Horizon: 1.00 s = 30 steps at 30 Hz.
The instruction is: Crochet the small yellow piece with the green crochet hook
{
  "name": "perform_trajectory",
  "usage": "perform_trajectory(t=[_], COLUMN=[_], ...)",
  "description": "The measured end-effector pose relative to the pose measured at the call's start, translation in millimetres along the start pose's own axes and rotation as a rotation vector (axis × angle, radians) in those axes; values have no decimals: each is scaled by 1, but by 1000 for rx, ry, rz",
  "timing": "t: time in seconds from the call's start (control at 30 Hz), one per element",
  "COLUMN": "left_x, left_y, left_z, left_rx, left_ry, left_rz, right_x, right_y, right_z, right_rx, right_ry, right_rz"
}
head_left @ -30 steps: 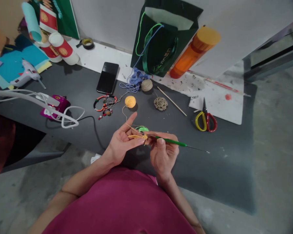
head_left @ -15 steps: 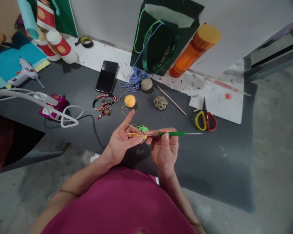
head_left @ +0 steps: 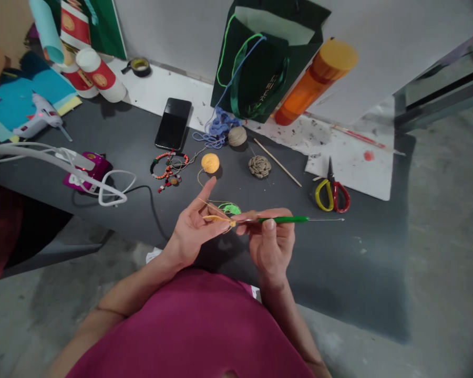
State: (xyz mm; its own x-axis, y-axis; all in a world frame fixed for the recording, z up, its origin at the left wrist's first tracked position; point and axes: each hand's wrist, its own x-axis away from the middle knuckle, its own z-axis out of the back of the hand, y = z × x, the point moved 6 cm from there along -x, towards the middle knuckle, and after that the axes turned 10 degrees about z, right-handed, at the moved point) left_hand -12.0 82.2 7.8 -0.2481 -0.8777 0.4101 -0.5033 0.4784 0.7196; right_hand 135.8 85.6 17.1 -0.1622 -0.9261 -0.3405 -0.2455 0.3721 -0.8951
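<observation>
Crochet hook (head_left: 284,219) sits between the thumb and fingers of the right hand (head_left: 271,247), held lightly like a pencil, its green handle level and its thin metal end pointing away to the right. The left hand (head_left: 191,231) is partly closed, pinching a small yellow yarn piece (head_left: 223,219) at its fingertips, with one finger raised. That yarn piece lies between the hands, and the hook's pale near end reaches it, though whether the hook is caught in the yarn is too small to tell. A thin yellow strand (head_left: 200,202) leads away from the pinch towards a yellow yarn ball (head_left: 210,163) on the dark table (head_left: 358,273), just beyond the left fingertips. A firm pinch close to the work, a relaxed hook grip and a little steady tension on the strand look like the way to keep the loops even. A green yarn ring (head_left: 230,209) lies just past the hands. Further ahead stands a dark green paper bag (head_left: 256,68) with ribbon handles, a blue cord (head_left: 219,126) trailing from it; its contents are hidden. Beyond the right hand lies an orange bottle (head_left: 315,84) with a yellow lid, its contents unclear, and beyond the left hand stand red and white tubes (head_left: 98,76), closed or unclear inside
</observation>
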Motion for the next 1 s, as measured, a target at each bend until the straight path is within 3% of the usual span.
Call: perform_trajectory(t=[1.0], left_x=[1], left_y=[0], left_z=[1], left_rx=[-52], left_ry=[30], left_rz=[-5], right_x=[2], right_y=[-8], right_z=[5], right_rx=[91], right_ry=[-20], right_rz=[53])
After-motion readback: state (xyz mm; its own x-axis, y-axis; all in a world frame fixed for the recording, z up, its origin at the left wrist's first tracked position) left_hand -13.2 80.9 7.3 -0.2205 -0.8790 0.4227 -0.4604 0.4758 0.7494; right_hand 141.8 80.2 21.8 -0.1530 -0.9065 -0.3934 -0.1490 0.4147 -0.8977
